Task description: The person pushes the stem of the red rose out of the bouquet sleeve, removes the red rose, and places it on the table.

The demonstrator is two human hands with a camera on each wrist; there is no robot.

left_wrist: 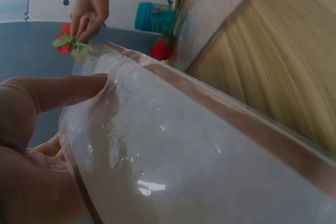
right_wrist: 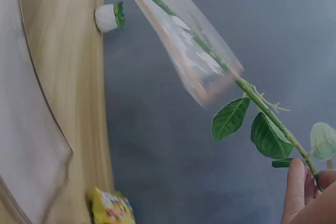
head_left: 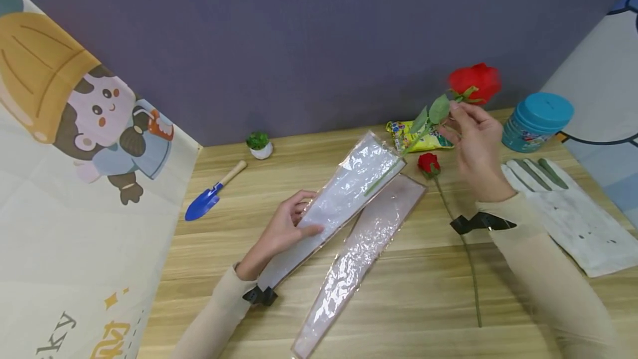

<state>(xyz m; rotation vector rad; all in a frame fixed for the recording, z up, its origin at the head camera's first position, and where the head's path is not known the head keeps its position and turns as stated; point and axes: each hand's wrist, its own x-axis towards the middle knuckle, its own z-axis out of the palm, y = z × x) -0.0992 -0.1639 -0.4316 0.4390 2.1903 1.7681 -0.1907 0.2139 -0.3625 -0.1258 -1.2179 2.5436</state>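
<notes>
My right hand pinches the green stem of a red artificial rose just below its bloom. The lower stem runs inside a clear flower sleeve with a pinkish edge. My left hand holds that sleeve, thumb across its front and fingers behind. In the left wrist view the sleeve fills much of the picture. Green leaves sit on the stem between the sleeve's mouth and my right fingers. Beneath lies a second sleeve on the table.
Another red rose lies on the table, its long stem pointing towards me. Around are a yellow snack packet, a teal tub, a glove, a blue trowel and a small potted plant. A dark wall stands behind.
</notes>
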